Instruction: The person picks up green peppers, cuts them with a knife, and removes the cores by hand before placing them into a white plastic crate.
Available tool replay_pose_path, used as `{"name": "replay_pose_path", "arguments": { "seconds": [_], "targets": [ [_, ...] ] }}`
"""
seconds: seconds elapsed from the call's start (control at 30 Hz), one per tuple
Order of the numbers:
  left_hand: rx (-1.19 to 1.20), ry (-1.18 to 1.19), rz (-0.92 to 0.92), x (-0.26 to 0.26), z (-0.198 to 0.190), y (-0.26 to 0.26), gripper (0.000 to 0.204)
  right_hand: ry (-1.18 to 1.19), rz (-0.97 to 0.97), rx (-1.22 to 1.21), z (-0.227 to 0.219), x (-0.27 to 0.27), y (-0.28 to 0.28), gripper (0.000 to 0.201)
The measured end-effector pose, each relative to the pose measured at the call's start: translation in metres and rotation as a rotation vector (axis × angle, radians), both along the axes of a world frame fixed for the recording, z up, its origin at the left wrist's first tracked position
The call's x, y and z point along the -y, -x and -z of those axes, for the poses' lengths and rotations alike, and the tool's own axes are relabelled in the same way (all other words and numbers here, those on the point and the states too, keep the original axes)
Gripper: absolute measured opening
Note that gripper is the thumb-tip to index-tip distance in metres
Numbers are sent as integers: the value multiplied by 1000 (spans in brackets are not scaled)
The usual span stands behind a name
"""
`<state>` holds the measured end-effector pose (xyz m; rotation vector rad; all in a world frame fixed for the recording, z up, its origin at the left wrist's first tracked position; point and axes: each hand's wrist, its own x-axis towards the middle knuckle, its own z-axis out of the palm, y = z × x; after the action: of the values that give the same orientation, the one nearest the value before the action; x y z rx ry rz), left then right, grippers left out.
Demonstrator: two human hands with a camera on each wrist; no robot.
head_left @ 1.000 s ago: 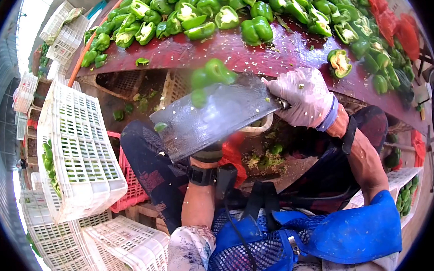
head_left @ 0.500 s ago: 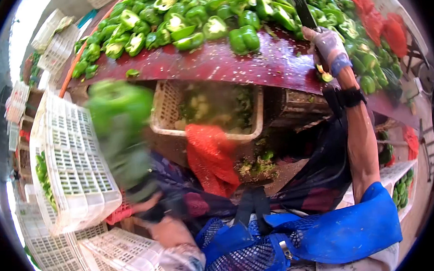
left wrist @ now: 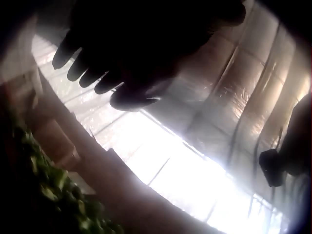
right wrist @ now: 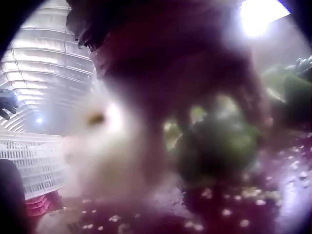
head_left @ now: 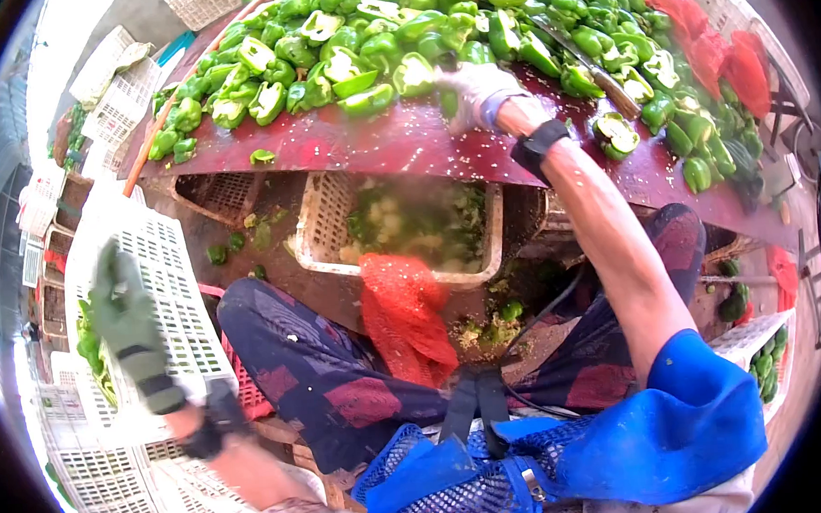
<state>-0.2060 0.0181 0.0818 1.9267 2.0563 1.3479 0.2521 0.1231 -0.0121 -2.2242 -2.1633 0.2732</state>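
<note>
In the head view my gloved left hand (head_left: 120, 295) is over the white crate (head_left: 173, 287) at the left, fingers straight and nothing held. The left wrist view shows its dark, spread fingers (left wrist: 87, 73). At the table's near edge my right hand (head_left: 484, 95), in a pale glove, bends its fingers around a green bell pepper (right wrist: 217, 146), mostly hidden under the hand in the head view. To its right a broad-bladed cleaver (head_left: 571, 48) lies on the peppers, handle (head_left: 623, 97) toward me. A cut pepper half (head_left: 616, 137) sits near the handle.
Many green peppers, whole and halved, heap over the dark red table (head_left: 284, 142). Below its edge stands a crate of scraps (head_left: 307, 225) with red netting (head_left: 400, 317) over its rim. More white crates (head_left: 117, 495) stack at the left.
The cleaver has left my right hand and lies on the heap; that hand has moved left onto a pepper. The green pepper seen with my left hand is gone, and that hand has moved farther left.
</note>
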Motion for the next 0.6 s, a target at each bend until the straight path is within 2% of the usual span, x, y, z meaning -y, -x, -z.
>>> {"name": "replay_pose_path", "arguments": {
  "seconds": [0.03,0.07,0.1,0.13,0.17,0.2,0.27,0.33,0.4,0.47,0.5,0.53,0.6],
  "targets": [
    [91,-36,203,1,21,-35,33,-24,-54,-50,-2,-1,1,75],
    [82,-69,430,2,38,-63,31,-42,-110,-95,-1,-1,-3,75],
    [320,39,562,5,48,-97,29,-54,-164,-137,1,1,-9,75],
    [393,99,680,2,67,-115,36,-74,-91,-243,8,-1,-16,75],
    [575,275,616,4,75,-139,34,-96,-13,-351,20,-7,-28,74],
    [588,314,613,4,84,-157,34,-119,69,-457,29,-8,-41,74],
    [775,453,701,0,102,-177,35,-58,164,-955,13,22,-46,71],
    [958,532,768,-8,117,-191,42,-80,36,-1426,21,38,-51,66],
    [1191,584,895,-18,139,-200,50,100,-179,-1733,9,66,-33,66],
    [1478,591,1075,-28,161,-205,60,324,-221,-1856,8,86,-15,67],
    [1518,688,1092,-26,157,-212,69,338,-159,-1919,7,97,3,60],
    [1586,656,1068,-20,155,-220,67,385,-150,-1848,5,102,17,57],
    [1969,921,1221,-12,147,-228,63,370,52,-1660,7,113,39,55]
  ]
}}
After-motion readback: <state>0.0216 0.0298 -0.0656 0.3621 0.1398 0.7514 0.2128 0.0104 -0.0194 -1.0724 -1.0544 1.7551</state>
